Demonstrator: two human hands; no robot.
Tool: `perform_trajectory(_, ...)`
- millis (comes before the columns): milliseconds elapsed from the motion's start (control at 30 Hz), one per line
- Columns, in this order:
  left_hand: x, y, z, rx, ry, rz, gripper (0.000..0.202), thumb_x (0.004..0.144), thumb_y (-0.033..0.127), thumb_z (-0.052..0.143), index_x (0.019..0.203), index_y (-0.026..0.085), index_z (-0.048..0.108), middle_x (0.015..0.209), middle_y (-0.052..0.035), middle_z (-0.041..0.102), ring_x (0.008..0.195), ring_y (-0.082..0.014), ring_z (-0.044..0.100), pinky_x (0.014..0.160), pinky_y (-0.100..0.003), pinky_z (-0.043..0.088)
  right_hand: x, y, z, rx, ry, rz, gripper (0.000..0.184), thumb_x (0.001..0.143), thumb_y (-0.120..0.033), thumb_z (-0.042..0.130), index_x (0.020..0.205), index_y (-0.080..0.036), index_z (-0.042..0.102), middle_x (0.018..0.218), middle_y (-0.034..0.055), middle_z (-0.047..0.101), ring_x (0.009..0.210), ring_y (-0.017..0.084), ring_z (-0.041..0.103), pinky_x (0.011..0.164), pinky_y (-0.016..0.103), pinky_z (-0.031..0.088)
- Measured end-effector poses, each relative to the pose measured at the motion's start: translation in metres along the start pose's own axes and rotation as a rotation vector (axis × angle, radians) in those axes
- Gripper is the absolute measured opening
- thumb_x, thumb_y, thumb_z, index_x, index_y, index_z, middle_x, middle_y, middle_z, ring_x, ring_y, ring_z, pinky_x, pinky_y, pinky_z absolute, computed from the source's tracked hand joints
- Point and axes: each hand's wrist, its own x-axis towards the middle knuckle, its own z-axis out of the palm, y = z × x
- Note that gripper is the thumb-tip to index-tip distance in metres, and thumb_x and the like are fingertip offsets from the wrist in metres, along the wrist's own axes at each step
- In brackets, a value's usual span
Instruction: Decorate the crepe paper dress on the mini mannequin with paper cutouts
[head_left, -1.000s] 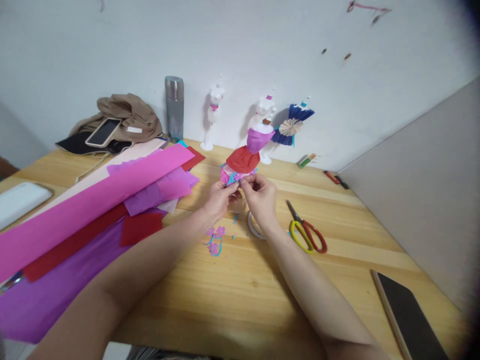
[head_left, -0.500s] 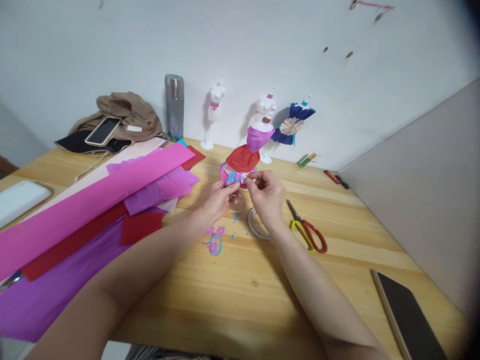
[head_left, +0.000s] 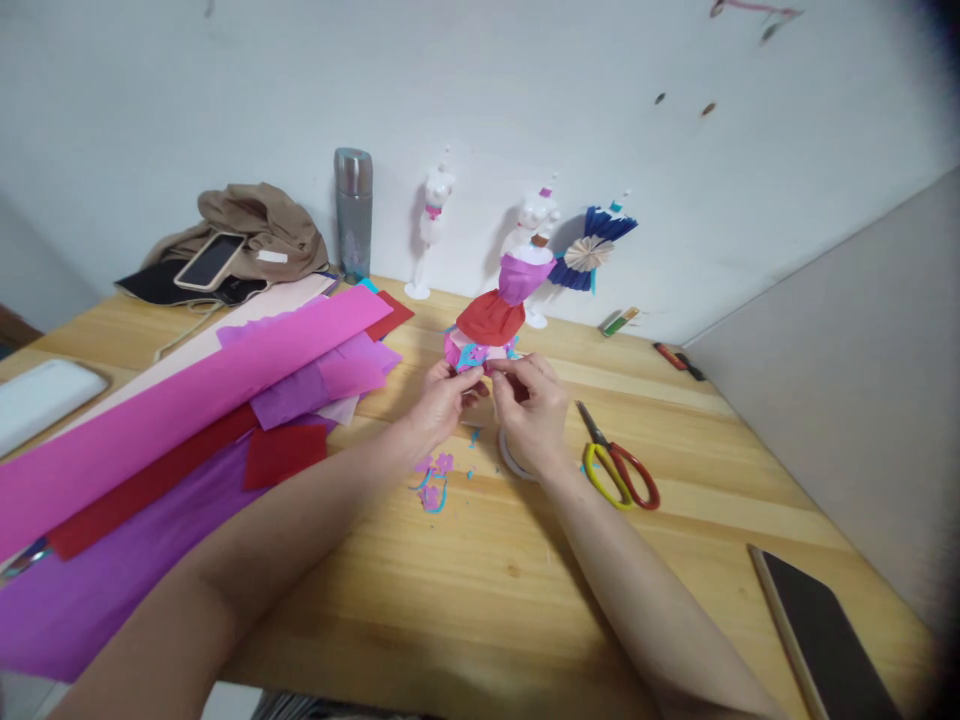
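A small mannequin [head_left: 501, 300] stands on the wooden table [head_left: 480, 580], dressed in a purple paper top, a red paper skirt and a pink hem with blue trim. My left hand [head_left: 442, 400] pinches the hem from the left. My right hand [head_left: 529, 400] pinches the same hem from the right, fingers closed on the paper trim. Both hands meet at the base of the dress. A roll of tape [head_left: 511, 462] lies partly under my right wrist.
Pink, red and purple paper sheets [head_left: 187, 420] cover the left. Scissors [head_left: 619, 468] lie right of my hands, paper flower scraps [head_left: 433, 480] below them. Two more mannequins [head_left: 431, 225], a flask [head_left: 352, 212], a bag with a phone [head_left: 240, 240] stand behind. A dark tablet [head_left: 821, 630] lies front right.
My right hand has shifted slightly left and down, back against the left hand at the hem. The view has shifted a little.
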Motion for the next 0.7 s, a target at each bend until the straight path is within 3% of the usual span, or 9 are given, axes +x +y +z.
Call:
perform_trajectory(233,-0.0031,0.0046,0.0020,-0.022,0.009,-0.027,0.022,0.072,0.014,0.086,0.082,0.015,0.067,0.073,0.0007,0.064,0.063,-0.0085,0.056,0.057,-0.023,0.037,-0.0023,0.0056,0.0034,0.048,-0.019,0.035,0.017,0.093,-0.025,0.061,0.092,-0.023,0.078,0.078,0.0031,0.065,0.070,0.020,0.060,0.067,0.036,0.048)
perform_trajectory(467,-0.0009,0.0034,0.0017,-0.014,-0.008,-0.050,0.024,0.074,0.015,0.087,0.084,0.016,0.065,0.070,0.0026,0.063,0.057,-0.0066,0.053,0.057,-0.023,0.037,-0.0031,0.0022,0.0024,0.062,-0.016,0.034,0.018,0.093,-0.025,0.060,0.091,-0.024,0.078,0.078,0.0035,0.067,0.070,0.020,0.060,0.067,0.036,0.048)
perform_trajectory(700,-0.0006,0.0049,0.0036,-0.037,0.014,-0.053,0.022,0.074,0.013,0.086,0.083,0.016,0.067,0.072,0.0009,0.066,0.062,-0.0082,0.059,0.056,-0.023,0.036,-0.0024,0.0024,0.0020,0.065,-0.070,0.066,0.019,0.090,-0.026,0.060,0.092,-0.024,0.079,0.081,0.0041,0.069,0.070,0.019,0.059,0.066,0.035,0.048)
